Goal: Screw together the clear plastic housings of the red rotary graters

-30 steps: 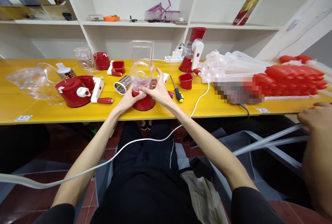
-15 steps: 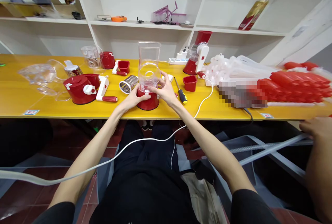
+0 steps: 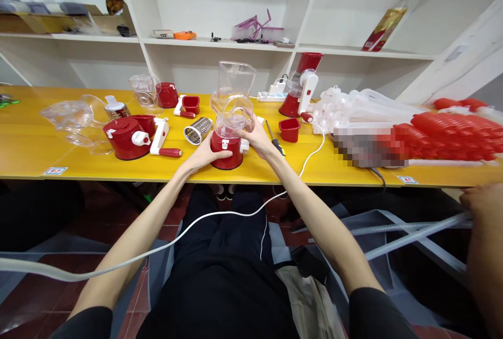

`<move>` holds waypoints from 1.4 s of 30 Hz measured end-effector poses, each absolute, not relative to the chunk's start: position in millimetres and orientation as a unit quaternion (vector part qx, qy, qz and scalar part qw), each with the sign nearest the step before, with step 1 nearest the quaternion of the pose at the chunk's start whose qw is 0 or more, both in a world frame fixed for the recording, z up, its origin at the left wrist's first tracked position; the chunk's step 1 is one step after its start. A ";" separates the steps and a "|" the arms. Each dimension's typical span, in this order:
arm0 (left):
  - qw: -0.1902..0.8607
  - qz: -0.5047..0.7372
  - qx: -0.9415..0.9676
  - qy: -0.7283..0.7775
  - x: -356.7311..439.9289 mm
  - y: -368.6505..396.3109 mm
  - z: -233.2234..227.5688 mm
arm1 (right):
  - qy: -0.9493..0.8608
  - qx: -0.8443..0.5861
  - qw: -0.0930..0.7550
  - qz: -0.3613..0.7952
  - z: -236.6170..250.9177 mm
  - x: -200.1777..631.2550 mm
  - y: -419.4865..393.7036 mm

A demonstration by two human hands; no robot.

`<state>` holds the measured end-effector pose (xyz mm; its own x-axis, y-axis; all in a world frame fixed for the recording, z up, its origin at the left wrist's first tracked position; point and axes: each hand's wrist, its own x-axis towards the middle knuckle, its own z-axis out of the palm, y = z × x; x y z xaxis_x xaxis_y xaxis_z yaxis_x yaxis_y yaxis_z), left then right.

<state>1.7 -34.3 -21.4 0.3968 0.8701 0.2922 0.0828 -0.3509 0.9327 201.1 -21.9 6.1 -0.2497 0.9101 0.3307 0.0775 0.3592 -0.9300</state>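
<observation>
The person at the yellow table (image 3: pixel 31 155) has both hands on a red grater base (image 3: pixel 227 149) with a clear hopper (image 3: pixel 232 99) on top, standing near the front edge of the table, straight ahead of them. The left hand (image 3: pixel 206 152) is curled against the left side of the red base, fingers wrapped partly round it. The right hand (image 3: pixel 259 139) is closed round the right side, where the clear housing meets the base, touching a small white piece there.

Against half a second ago, the clear hopper now leans to the right, where it stood upright before, and the right hand has slid lower and further round the side. The left hand has barely shifted on the base. The whole view has drifted a little to the right.

Just left of the unit lies a metal grater drum (image 3: pixel 197 130), and further left a red base with a white crank (image 3: pixel 135 137). Just behind the right hand lies a screwdriver (image 3: pixel 275 140), with a small red cup (image 3: pixel 290 129) beside it. An assembled grater (image 3: pixel 301 93) stands behind. Another person's hand (image 3: pixel 481 208) shows at the far right edge, holding pale tubing (image 3: pixel 412 229)
</observation>
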 end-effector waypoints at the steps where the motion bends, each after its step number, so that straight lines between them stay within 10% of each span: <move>1: 0.453 0.427 0.705 0.339 2.2 -35.1 -21.5 | -0.665 -0.374 0.489 0.423 6.5 201.6 -22.1; 23: 0.226 0.477 0.736 0.423 45.4 14.3 -35.6 | -0.678 -0.437 0.546 0.229 45.9 259.9 -70.9; 42: 0.261 0.478 0.721 0.428 -6.5 -21.1 -51.3 | -0.837 -0.452 0.288 0.117 119.4 239.6 -84.1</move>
